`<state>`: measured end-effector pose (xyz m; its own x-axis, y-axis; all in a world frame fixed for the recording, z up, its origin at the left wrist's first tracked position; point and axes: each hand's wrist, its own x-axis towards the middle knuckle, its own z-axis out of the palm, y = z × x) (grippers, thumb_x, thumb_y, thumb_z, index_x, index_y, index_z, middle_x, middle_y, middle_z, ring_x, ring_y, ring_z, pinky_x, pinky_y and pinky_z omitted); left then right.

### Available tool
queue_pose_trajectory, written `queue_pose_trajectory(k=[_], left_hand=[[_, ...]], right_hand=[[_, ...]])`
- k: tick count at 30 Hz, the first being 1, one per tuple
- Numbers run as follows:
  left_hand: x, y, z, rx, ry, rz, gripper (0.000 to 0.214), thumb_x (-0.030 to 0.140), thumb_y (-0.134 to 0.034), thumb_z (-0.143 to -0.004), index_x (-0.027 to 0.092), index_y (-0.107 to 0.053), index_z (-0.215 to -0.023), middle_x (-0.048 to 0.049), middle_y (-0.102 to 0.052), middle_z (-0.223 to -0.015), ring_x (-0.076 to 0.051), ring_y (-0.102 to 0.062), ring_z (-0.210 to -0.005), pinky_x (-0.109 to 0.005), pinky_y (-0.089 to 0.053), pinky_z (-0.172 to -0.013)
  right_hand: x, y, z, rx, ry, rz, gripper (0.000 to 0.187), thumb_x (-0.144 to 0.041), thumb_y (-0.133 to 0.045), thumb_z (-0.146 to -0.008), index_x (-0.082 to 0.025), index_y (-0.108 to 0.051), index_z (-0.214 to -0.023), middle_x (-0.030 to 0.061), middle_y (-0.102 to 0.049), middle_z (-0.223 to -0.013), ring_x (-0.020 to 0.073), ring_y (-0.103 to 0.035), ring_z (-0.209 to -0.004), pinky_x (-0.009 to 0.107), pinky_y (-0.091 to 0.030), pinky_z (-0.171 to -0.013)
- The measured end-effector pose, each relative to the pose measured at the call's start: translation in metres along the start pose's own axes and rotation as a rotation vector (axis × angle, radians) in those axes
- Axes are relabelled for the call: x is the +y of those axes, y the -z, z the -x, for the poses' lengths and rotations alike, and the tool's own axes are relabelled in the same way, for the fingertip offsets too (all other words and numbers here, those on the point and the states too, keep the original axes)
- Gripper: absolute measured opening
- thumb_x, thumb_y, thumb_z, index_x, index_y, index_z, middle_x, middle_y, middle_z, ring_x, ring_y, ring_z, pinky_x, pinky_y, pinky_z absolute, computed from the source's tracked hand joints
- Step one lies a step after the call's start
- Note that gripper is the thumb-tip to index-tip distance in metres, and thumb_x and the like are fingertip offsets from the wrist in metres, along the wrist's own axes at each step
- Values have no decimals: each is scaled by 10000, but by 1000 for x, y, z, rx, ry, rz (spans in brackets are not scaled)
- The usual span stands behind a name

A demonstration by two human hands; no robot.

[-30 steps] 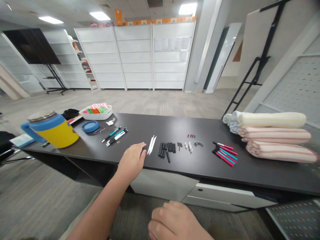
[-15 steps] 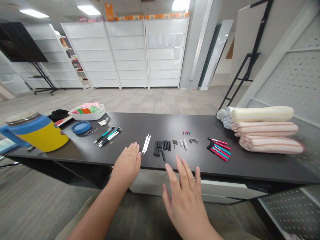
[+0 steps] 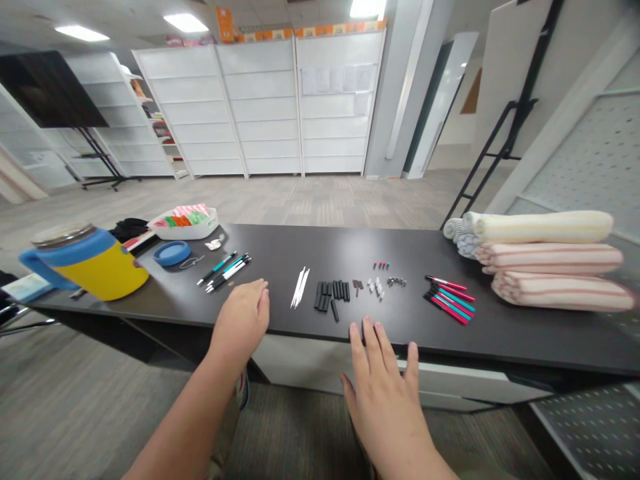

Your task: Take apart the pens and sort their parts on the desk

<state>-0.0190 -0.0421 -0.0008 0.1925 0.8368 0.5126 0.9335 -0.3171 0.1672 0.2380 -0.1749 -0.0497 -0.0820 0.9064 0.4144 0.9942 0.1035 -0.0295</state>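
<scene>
My left hand [image 3: 241, 317] is over the table's front edge with its fingers together, nothing seen in it. To its right lie several thin white refills [image 3: 300, 288]; beyond its left side are several assembled pens [image 3: 227, 270]. My right hand [image 3: 385, 383] is open, fingers spread, its fingertips at the table edge. Just past it lie several black grip sleeves [image 3: 325, 295], one of them apart from the rest. Beside them are small dark clips [image 3: 357, 285], small clear tips [image 3: 376, 288], metal springs or tips [image 3: 397, 282] and coloured caps [image 3: 381, 265]. Red and teal pen barrels [image 3: 450, 300] fan out farther right.
A yellow and blue jug [image 3: 100, 263] stands on the left of the dark table [image 3: 310, 243]. Near it are a blue lid [image 3: 171, 253] and a white basket [image 3: 187, 231] of colourful packets. Rolled towels [image 3: 550, 257] are stacked at the right end. White shelving stands behind.
The view has shifted slightly left, so the table things sit farther right. My left hand has drawn back leftward from the white refills. The right hand keeps its spread pose.
</scene>
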Motion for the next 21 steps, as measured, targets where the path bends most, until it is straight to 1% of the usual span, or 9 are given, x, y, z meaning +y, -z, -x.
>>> queue_pose_trajectory(k=[2,5,8,11,15,19,21], left_hand=[[-19,6,-6,21,19,-88,446,317,-370,-1042,106,-714,-1232,-171,-726,-1304,-315,-643,-1254,-482,-458,-1146],[-46,9,-12,2,52,-224,448,291,-380,-1005,71,-698,-1232,-212,-706,-1309,-347,-624,-1261,-484,-456,-1124],[-62,6,-15,-47,65,-277,449,288,-390,-984,57,-694,-1221,-227,-718,-1266,-357,-643,-1215,-474,-464,-1098],[-67,2,-16,-68,82,-272,437,304,-391,-987,81,-712,-1183,-211,-745,-1206,-351,-674,-1141,-462,-489,-1058],[-66,-1,-17,-70,73,-259,412,310,-419,-980,104,-729,-1157,-194,-766,-1147,-362,-685,-1090,-480,-501,-1035],[-67,-3,-18,-62,27,-274,415,300,-426,-969,85,-706,-1188,-217,-732,-1238,-369,-661,-1163,-482,-479,-1067],[-68,-3,-18,-69,25,-282,415,292,-423,-965,82,-700,-1191,-222,-727,-1247,-363,-663,-1166,-473,-476,-1069]], right_hand=[[0,-1,1,-4,-4,1,696,-205,-481,-950,-145,-353,-1632,181,-286,-1705,389,-305,-1562,770,-31,-1219],[0,-3,1,-10,-9,7,707,-192,-487,-948,-147,-340,-1638,183,-276,-1709,388,-288,-1570,767,-44,-1222],[-1,-5,0,-6,-16,-8,691,-220,-495,-958,-144,-356,-1631,183,-280,-1707,387,-296,-1565,763,-52,-1224],[-1,-4,-1,-9,-26,-37,665,-303,-499,-986,-142,-382,-1621,184,-289,-1704,395,-304,-1559,758,-61,-1229],[-1,-3,-2,-20,-18,-49,664,-379,-495,-1007,-147,-390,-1620,182,-292,-1704,395,-293,-1564,757,-50,-1232],[-1,-2,-2,-28,-26,-43,674,-391,-505,-1008,-143,-386,-1624,184,-293,-1702,385,-269,-1574,749,-27,-1238],[-2,-1,-3,-36,-27,-39,679,-390,-510,-1006,-143,-384,-1626,185,-293,-1702,385,-262,-1577,749,-26,-1239]])
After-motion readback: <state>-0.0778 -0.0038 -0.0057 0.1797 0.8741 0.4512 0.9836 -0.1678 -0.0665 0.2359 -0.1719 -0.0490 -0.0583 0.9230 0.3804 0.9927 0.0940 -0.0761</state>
